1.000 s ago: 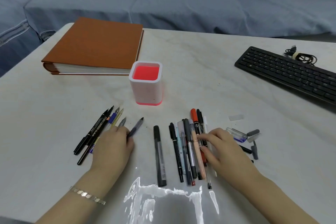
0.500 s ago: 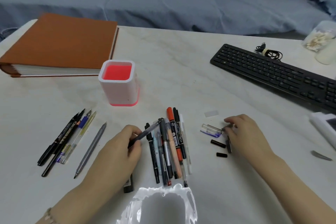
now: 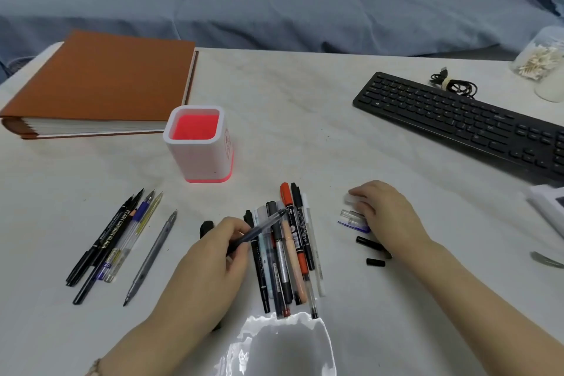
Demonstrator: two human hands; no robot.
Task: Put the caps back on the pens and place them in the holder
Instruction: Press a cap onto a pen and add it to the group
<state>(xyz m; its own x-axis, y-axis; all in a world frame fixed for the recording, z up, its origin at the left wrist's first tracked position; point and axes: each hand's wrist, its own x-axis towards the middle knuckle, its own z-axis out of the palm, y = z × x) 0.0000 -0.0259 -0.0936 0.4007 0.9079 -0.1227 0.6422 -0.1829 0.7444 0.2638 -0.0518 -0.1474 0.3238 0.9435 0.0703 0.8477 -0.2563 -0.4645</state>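
A white pen holder [image 3: 201,162] with a red inside stands left of the table's middle. My left hand [image 3: 210,256] grips a translucent dark pen [image 3: 265,223] slanting up to the right over a pile of several pens [image 3: 290,256]. A black marker [image 3: 207,226] lies partly under that hand. More pens [image 3: 116,238] and a grey pen [image 3: 152,256] lie to the left. My right hand [image 3: 387,217] curls its fingertips onto a small clear cap [image 3: 348,200], above a clear-blue cap [image 3: 351,220] and two black caps [image 3: 367,243].
A brown book [image 3: 100,79] lies at the back left and a black keyboard [image 3: 457,122] with a coiled cable [image 3: 454,85] at the right. A jar [image 3: 540,61] and a white device [image 3: 549,204] sit at the right edge. Shiny plastic [image 3: 283,345] lies nearest me.
My left hand picked the dark pen up from the left group and carried it over the pile. My right hand left the pile, went to the caps, and now reaches the clear cap.
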